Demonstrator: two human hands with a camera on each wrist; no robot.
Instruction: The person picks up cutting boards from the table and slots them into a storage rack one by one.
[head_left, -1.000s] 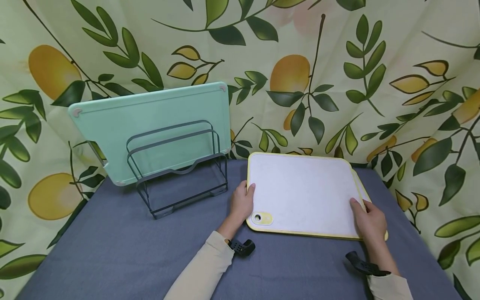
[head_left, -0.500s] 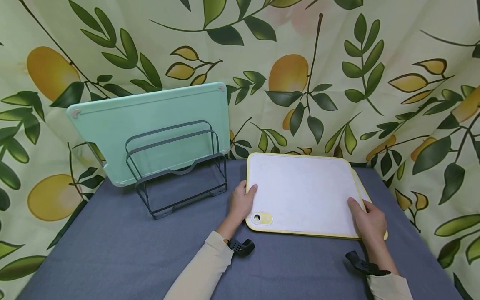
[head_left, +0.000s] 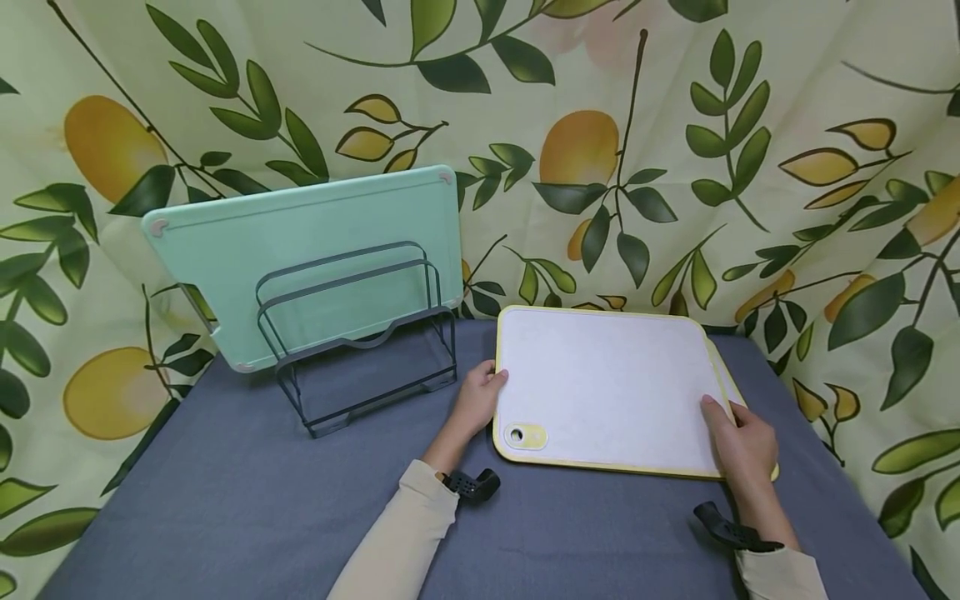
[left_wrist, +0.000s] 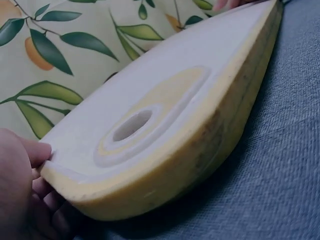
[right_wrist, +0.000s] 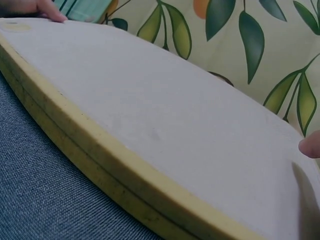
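A white cutting board with a yellow rim lies on top of a second white, yellow-rimmed cutting board, which peeks out at the right. My left hand holds the upper board's left edge, its thumb at the top rim and its fingers curled beside and below the edge in the left wrist view. At the right edge, my right hand grips the boards with the thumb lying on the white face; its other fingers are mostly hidden. The upper board's hanging hole sits in a yellow oval at the near left corner.
Left of the boards stands a dark wire rack with several slots. A large mint-green cutting board leans in its back part. A leaf-and-fruit patterned curtain hangs behind the blue cloth-covered table.
My left hand has shifted slightly left and its thumb has drawn back to the edge of the upper board. The right hand and the boards stay nearly in place.
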